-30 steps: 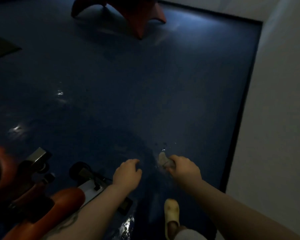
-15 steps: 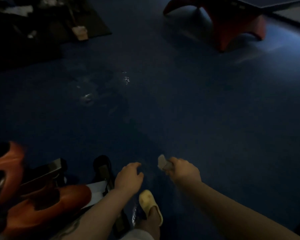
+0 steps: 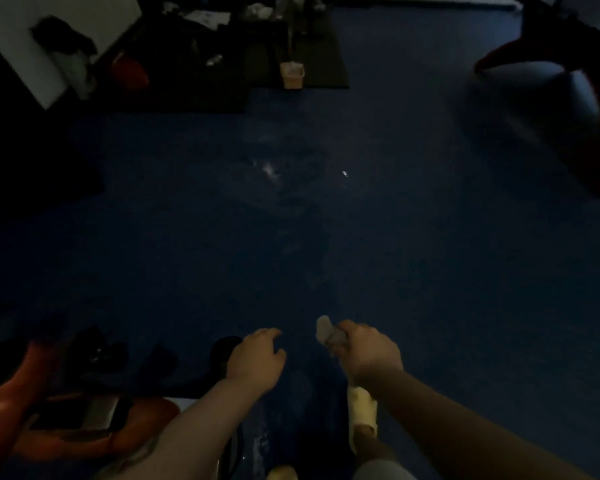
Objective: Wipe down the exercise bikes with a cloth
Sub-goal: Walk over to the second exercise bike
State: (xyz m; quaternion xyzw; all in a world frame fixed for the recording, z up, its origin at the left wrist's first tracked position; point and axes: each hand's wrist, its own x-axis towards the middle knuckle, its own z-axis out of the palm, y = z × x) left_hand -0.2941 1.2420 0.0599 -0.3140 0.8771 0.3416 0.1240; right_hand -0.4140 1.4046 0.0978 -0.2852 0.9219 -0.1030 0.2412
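A dark blue floor (image 3: 395,254) fills most of the frame, with faint wet glints near the upper middle. Since a second ago the view has swung left: the white wall that filled the right side is gone, the red-legged table (image 3: 565,64) has slid to the upper right corner, and a cluttered black mat (image 3: 222,64) with a small tan bin (image 3: 292,75) now shows at the upper left. That suggests the person is turning away from the wall, probably to reach another part of the machine or another bike. The orange exercise bike (image 3: 49,420) sits at the lower left edge, mostly cut off and very dim. Both forearms reach up from the bottom. The left hand (image 3: 255,358) hangs loosely curled and empty, its grip on nothing, just beside the bike's dark end. The right hand (image 3: 369,355) is closed around a small pale cloth (image 3: 328,334), which pokes out above the fist, clear of the bike, so no wiping is happening now. A yellow slipper (image 3: 361,410) shows below.
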